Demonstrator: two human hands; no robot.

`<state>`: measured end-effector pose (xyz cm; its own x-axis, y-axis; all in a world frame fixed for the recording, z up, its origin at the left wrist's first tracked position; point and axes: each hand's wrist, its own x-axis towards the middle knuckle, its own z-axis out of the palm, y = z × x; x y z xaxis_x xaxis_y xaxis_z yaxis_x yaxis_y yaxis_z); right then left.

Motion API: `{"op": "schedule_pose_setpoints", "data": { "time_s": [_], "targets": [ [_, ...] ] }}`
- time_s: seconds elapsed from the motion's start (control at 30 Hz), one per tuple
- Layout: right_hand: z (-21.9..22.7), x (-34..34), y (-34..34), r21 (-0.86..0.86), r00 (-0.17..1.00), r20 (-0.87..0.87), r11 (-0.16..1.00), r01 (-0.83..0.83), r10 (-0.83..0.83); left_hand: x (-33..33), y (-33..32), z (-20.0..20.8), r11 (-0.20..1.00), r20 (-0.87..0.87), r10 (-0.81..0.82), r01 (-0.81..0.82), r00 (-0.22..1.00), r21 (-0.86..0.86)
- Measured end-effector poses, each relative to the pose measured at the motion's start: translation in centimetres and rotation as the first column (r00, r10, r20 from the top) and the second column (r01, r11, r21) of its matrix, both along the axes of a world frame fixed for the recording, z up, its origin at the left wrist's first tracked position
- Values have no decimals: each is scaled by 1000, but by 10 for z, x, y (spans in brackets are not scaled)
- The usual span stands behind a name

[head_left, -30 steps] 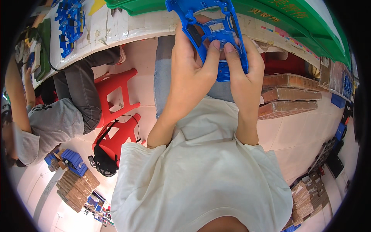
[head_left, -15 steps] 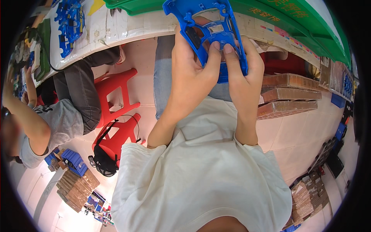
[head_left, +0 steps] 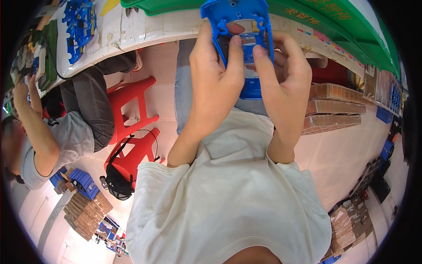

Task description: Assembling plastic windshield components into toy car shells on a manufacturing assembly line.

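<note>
Held up over the near edge of the table is a blue plastic toy car body shell [head_left: 237,14], its hollow inner side toward me, with window openings through the middle. My left hand [head_left: 215,77] grips its left side, the thumb pressing on the inside by a clear window-like piece [head_left: 250,40]. On the other side my right hand [head_left: 285,81] holds the right edge, thumb on the inner face and fingers curled behind. The shell's lower end shows between my wrists and thumbs. Parts of the fingers behind the shell are hidden.
Several similar blue shells [head_left: 80,33] lie on the white table [head_left: 145,33] at left. A green bin [head_left: 303,11] stands at the far right. Red stools [head_left: 138,108], a black bag [head_left: 118,178] and flat cardboard boxes [head_left: 336,108] are below. Another person [head_left: 66,132] sits at left.
The shell has turned from a slant to nearly straight and shifted slightly right. My right hand has moved right and a little down, its fingers more bent. The other person's hands have moved.
</note>
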<state>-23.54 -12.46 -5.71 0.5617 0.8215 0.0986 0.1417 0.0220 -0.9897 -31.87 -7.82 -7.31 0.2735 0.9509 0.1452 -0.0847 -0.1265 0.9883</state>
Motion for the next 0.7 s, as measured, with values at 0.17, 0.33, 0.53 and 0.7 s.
{"op": "schedule_pose_setpoints", "data": {
  "time_s": [0.17,0.33,0.53,0.7],
  "targets": [
    [-4,-1,6,16,998,46,999,51,-52,4,-3,4,999,52,44,-44,998,-11],
    [-5,-1,5,43,984,154,995,86,-91,1,2,-1,996,-83,25,-18,996,88],
    [-7,0,7,100,970,198,987,123,-141,3,3,-4,964,-180,100,-50,979,263],
    [-7,1,8,113,975,167,986,125,-143,3,2,-5,981,-144,47,-19,988,192]
  ]
}}
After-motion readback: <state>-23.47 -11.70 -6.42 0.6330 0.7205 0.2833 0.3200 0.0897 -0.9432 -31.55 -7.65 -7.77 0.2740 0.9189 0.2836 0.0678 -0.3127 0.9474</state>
